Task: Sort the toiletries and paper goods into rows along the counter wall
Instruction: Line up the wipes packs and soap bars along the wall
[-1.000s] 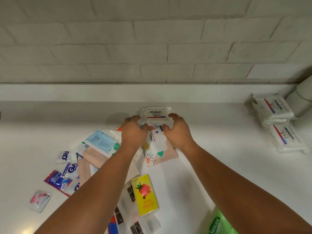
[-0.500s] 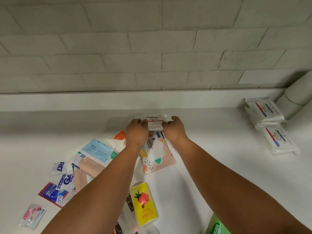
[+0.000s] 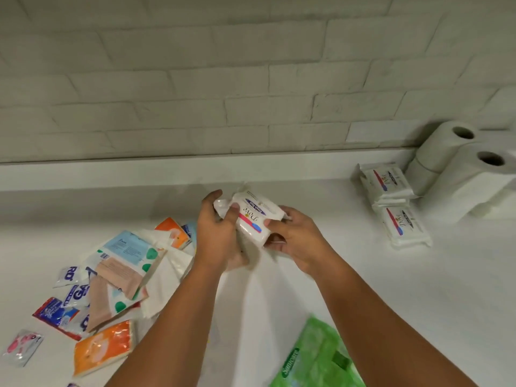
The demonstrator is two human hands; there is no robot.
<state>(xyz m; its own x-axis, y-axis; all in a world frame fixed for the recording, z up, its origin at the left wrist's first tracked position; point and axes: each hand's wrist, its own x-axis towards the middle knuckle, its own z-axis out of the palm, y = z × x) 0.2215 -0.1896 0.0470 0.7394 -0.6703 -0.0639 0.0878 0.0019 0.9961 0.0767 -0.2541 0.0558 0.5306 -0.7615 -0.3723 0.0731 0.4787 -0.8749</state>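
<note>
I have both hands clamped on one Dove pack (image 3: 252, 216): my left hand (image 3: 220, 233) wraps one end with the thumb across the front, and my right hand (image 3: 296, 236) pinches the other end. The pack is off the bench (image 3: 363, 289), tilted, in mid-frame a little short of the wall (image 3: 251, 93). I judge the two-ended grip is there because the wrapper is soft and would sag from one corner, and it also turns the label up so I can read it. The pack is white and pillow-like, with a crimped end seal, the brand in script, a pink-and-blue stripe and a dark blue band. Two matching packs (image 3: 405, 226) lie one behind the other at the right, just beside the toilet rolls (image 3: 446, 143) against the wall, so I take that as the row this one belongs to. The mixed pile of sachets (image 3: 125, 263) to my left and the green pack (image 3: 315, 356) near me look unsorted.
</note>
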